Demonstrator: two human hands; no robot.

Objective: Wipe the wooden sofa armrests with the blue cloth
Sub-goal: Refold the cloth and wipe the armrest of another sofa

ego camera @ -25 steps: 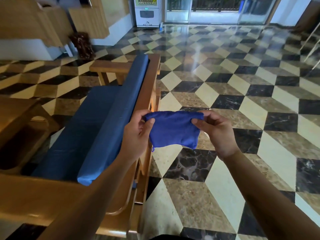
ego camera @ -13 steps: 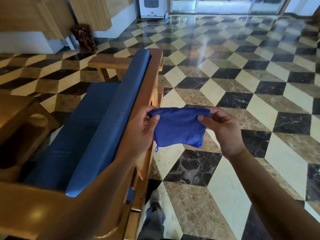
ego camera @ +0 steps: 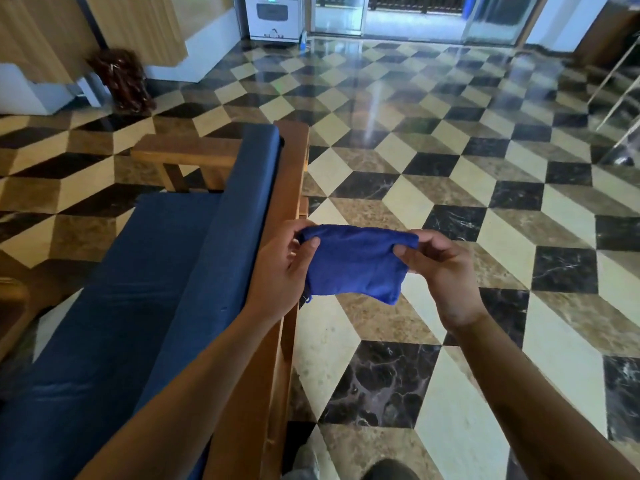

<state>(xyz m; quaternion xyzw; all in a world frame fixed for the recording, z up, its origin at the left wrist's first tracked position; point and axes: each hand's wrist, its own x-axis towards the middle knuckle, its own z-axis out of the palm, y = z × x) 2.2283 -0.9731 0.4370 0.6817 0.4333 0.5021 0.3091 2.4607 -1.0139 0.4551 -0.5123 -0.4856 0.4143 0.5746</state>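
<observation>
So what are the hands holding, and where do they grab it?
The blue cloth. The left hand pinches its top left corner and the right hand pinches its top right corner.

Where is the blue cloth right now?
In the head view the cloth is held up in mid-frame, pinched between the left hand and the right hand, just right of the sofa's wooden back, above the tiled floor.

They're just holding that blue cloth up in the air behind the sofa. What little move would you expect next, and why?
Probably carry the cloth forward and left to the wooden armrest at the sofa's far end. Both the left hand and the right hand pinch its top corners, holding it folded above the floor, touching no wood yet.
</observation>
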